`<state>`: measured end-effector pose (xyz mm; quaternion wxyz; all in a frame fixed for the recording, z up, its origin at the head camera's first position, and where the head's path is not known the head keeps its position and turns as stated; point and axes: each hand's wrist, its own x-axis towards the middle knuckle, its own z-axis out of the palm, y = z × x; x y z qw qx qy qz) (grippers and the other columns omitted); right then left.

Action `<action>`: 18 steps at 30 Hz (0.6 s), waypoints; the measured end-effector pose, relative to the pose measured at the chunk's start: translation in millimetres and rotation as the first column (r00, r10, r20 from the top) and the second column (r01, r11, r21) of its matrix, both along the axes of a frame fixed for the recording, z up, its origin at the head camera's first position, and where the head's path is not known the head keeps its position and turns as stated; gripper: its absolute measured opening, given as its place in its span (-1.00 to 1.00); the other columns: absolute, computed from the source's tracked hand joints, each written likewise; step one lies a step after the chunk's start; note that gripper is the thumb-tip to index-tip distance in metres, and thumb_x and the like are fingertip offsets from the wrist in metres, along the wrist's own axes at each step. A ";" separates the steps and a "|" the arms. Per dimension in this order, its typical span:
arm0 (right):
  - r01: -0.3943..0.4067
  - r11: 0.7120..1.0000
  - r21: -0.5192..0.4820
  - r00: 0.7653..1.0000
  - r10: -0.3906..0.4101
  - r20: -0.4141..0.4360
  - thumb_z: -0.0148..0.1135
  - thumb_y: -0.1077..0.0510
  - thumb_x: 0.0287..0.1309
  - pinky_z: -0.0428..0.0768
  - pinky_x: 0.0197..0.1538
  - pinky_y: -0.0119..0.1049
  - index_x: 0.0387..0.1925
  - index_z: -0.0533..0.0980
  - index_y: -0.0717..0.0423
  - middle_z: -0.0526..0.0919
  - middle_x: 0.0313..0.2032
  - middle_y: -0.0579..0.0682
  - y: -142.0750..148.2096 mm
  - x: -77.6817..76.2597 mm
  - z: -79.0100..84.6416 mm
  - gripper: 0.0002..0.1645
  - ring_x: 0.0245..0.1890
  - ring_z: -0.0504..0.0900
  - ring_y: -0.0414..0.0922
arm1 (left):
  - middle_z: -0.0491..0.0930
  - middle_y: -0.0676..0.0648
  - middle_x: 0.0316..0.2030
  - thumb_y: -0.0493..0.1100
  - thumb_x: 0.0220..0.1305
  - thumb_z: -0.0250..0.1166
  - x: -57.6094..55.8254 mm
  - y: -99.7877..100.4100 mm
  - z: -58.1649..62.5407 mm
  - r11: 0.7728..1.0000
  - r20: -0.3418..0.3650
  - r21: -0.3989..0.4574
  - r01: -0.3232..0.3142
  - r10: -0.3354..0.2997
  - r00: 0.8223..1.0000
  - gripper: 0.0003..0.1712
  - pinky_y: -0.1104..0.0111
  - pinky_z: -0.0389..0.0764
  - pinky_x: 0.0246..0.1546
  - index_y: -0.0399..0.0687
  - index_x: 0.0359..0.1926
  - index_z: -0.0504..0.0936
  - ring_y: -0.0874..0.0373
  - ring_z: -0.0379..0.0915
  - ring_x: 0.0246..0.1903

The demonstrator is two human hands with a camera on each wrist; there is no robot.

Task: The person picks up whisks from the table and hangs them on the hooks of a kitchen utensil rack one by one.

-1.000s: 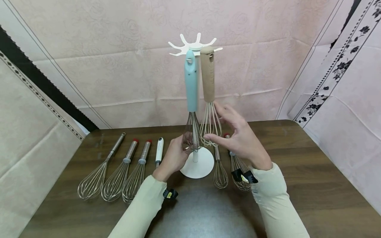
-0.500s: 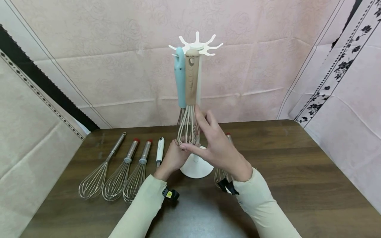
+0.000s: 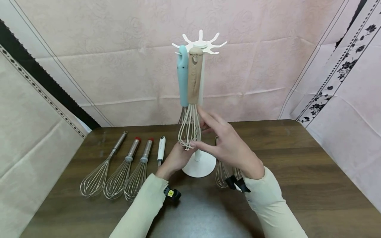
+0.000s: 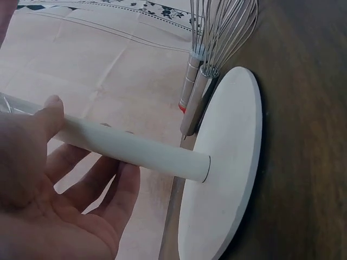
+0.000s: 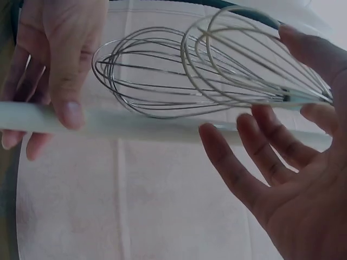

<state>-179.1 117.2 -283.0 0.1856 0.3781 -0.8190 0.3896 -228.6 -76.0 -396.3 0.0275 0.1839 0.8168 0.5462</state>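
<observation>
A white whisk stand (image 3: 198, 170) stands upright mid-table, its spoked hook ring (image 3: 200, 43) on top. From its hooks hang a beige-handled whisk (image 3: 194, 77), in front, and a blue-handled whisk (image 3: 182, 77) to its left. Low on the stand, my left hand (image 3: 178, 156) grips the white pole (image 4: 135, 149), thumb on one side and fingers curled behind. My right hand (image 3: 224, 142) surrounds the beige whisk's wires loosely; in the right wrist view its thumb lies right at the wire loops, with the fingers (image 5: 227, 154) spread on the other side.
On the wooden table (image 3: 297, 185), a steel whisk (image 3: 119, 143), two red-tipped whisks (image 3: 133, 150) and a white-handled tool (image 3: 161, 148) lie left of the stand. Two more whisks (image 3: 221, 175) lie to the right, partly behind my right arm. A patterned cloth (image 3: 134, 76) hangs behind.
The hook ring has turned, carrying both whisks leftward, the beige one to the front. My right hand went left with it, then shifted slightly back right. The left hand keeps its grip.
</observation>
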 end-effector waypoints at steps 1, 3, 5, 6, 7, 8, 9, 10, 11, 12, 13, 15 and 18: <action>0.006 1.000 0.020 1.000 -0.006 -0.012 0.55 0.11 0.12 0.61 0.18 -0.15 0.60 0.09 -0.06 0.56 0.06 0.05 2.4 -0.4 0.2 0.14 0.03 0.63 -0.10 | 0.43 -0.08 0.40 -0.10 0.50 0.22 -0.1 0.0 0.0 1.000 -0.002 -0.001 0.000 0.000 1.000 -0.42 -0.07 0.40 0.38 0.05 0.47 0.35 -0.05 0.35 0.41; 0.001 0.999 0.040 1.000 -0.001 -0.013 0.54 0.10 0.12 0.60 0.19 -0.13 0.60 0.11 -0.08 0.58 0.06 0.03 7.0 -1.8 0.9 0.12 0.03 0.61 -0.13 | 0.53 -0.08 0.30 -0.13 0.47 0.26 -0.9 0.3 -0.4 1.000 -0.017 -0.006 -0.005 0.005 1.000 -0.48 -0.03 0.45 0.33 0.02 0.39 0.43 -0.03 0.44 0.33; 0.004 0.999 0.043 1.000 -0.004 0.003 0.50 0.10 0.17 0.60 0.16 -0.16 0.58 0.15 -0.10 0.61 0.06 0.00 12.6 -3.8 2.0 0.05 0.04 0.61 -0.14 | 0.61 -0.08 0.20 -0.15 0.43 0.30 -1.8 1.3 -0.8 1.000 -0.028 -0.003 -0.016 0.016 0.999 -0.55 0.02 0.50 0.27 -0.02 0.30 0.51 0.00 0.52 0.23; 0.009 0.999 0.041 1.000 -0.009 0.017 0.47 0.11 0.20 0.62 0.13 -0.17 0.57 0.19 -0.08 0.63 0.05 -0.01 15.8 -5.1 2.5 -0.01 0.02 0.63 -0.14 | 0.64 -0.08 0.14 -0.15 0.41 0.33 -2.0 2.0 -0.4 1.000 -0.027 -0.002 -0.020 0.020 0.999 -0.59 0.05 0.52 0.23 -0.04 0.24 0.56 0.02 0.55 0.18; 0.022 0.999 0.040 0.999 -0.024 0.045 0.43 0.09 0.25 0.63 0.10 -0.19 0.54 0.24 -0.09 0.64 0.03 -0.04 19.6 -6.4 2.7 -0.10 0.01 0.64 -0.15 | 0.67 -0.08 0.11 -0.15 0.39 0.35 -2.1 2.7 -0.2 1.000 -0.025 -0.002 -0.027 0.027 0.999 -0.61 0.06 0.53 0.21 -0.04 0.20 0.59 0.04 0.57 0.15; 0.042 0.998 0.045 0.996 -0.045 0.076 0.39 0.07 0.30 0.63 0.08 -0.20 0.51 0.29 -0.10 0.66 0.02 -0.06 23.8 -8.1 2.8 -0.18 -0.01 0.65 -0.16 | 0.69 -0.07 0.08 -0.15 0.37 0.37 -2.4 3.5 -0.4 0.999 -0.028 -0.006 -0.037 0.037 0.999 -0.63 0.08 0.54 0.18 -0.04 0.16 0.62 0.05 0.59 0.12; 0.070 0.996 0.056 0.991 -0.076 0.106 0.34 0.05 0.34 0.64 0.06 -0.20 0.47 0.35 -0.09 0.69 0.00 -0.07 28.5 -9.6 2.7 -0.28 -0.03 0.66 -0.17 | 0.71 -0.07 0.05 -0.14 0.36 0.38 -2.3 4.4 -0.2 0.999 -0.026 -0.007 -0.045 0.045 0.999 -0.65 0.10 0.55 0.16 -0.04 0.13 0.64 0.06 0.60 0.10; 0.106 0.992 0.073 0.984 -0.115 0.139 0.31 0.02 0.38 0.64 0.04 -0.19 0.42 0.41 -0.08 0.70 -0.03 -0.09 33.5 -11.5 2.2 -0.37 -0.05 0.67 -0.17 | 0.72 -0.06 0.03 -0.13 0.35 0.39 -2.2 5.1 -0.1 0.998 -0.026 -0.013 -0.057 0.056 0.998 -0.68 0.10 0.56 0.13 -0.03 0.09 0.67 0.07 0.60 0.08; 0.137 0.986 0.095 0.973 -0.152 0.173 0.28 -0.01 0.40 0.65 0.02 -0.18 0.36 0.46 -0.07 0.72 -0.05 -0.09 38.7 -13.6 1.3 -0.45 -0.07 0.68 -0.17 | 0.73 -0.06 0.01 -0.12 0.34 0.40 -2.1 5.7 -0.2 0.998 -0.026 -0.020 -0.067 0.067 0.997 -0.71 0.12 0.57 0.10 -0.02 0.05 0.69 0.07 0.61 0.05; 0.169 0.978 0.121 0.959 -0.191 0.207 0.25 -0.04 0.42 0.65 0.04 -0.16 0.31 0.50 -0.06 0.72 -0.08 -0.09 43.9 -15.5 0.3 -0.51 -0.10 0.68 -0.17 | 0.73 -0.05 0.00 -0.10 0.33 0.41 -1.7 6.3 -0.1 0.996 -0.024 -0.031 -0.082 0.081 0.996 -0.72 0.13 0.58 0.08 -0.01 0.03 0.70 0.08 0.61 0.04; 0.199 0.968 0.154 0.943 -0.232 0.239 0.23 -0.07 0.43 0.64 0.04 -0.15 0.26 0.53 -0.06 0.73 -0.10 -0.10 49.4 -17.5 -1.2 -0.55 -0.11 0.68 -0.17 | 0.72 -0.04 -0.01 -0.09 0.32 0.42 -1.3 6.6 -0.1 0.994 -0.025 -0.041 -0.097 0.096 0.995 -0.74 0.15 0.59 0.04 0.01 0.00 0.71 0.08 0.61 0.02; 0.244 0.944 0.222 0.913 -0.301 0.276 0.22 -0.09 0.43 0.62 0.03 -0.13 0.17 0.57 -0.02 0.73 -0.15 -0.07 60.3 -21.2 -4.3 -0.60 -0.13 0.67 -0.13 | 0.72 -0.04 -0.03 -0.07 0.30 0.43 -0.8 7.1 -0.4 0.991 -0.032 -0.060 -0.116 0.114 0.993 -0.76 0.18 0.60 -0.02 0.01 -0.05 0.73 0.08 0.61 -0.02; 0.283 0.908 0.309 0.867 -0.380 0.322 0.18 -0.11 0.45 0.58 0.04 -0.08 0.10 0.60 0.00 0.74 -0.12 -0.03 75.1 -24.5 -8.7 -0.62 -0.10 0.67 -0.07 | 0.72 -0.05 -0.04 -0.05 0.30 0.44 -0.6 7.3 -0.9 0.989 -0.055 -0.082 -0.127 0.122 0.991 -0.77 0.20 0.61 -0.07 0.00 -0.07 0.73 0.08 0.62 -0.04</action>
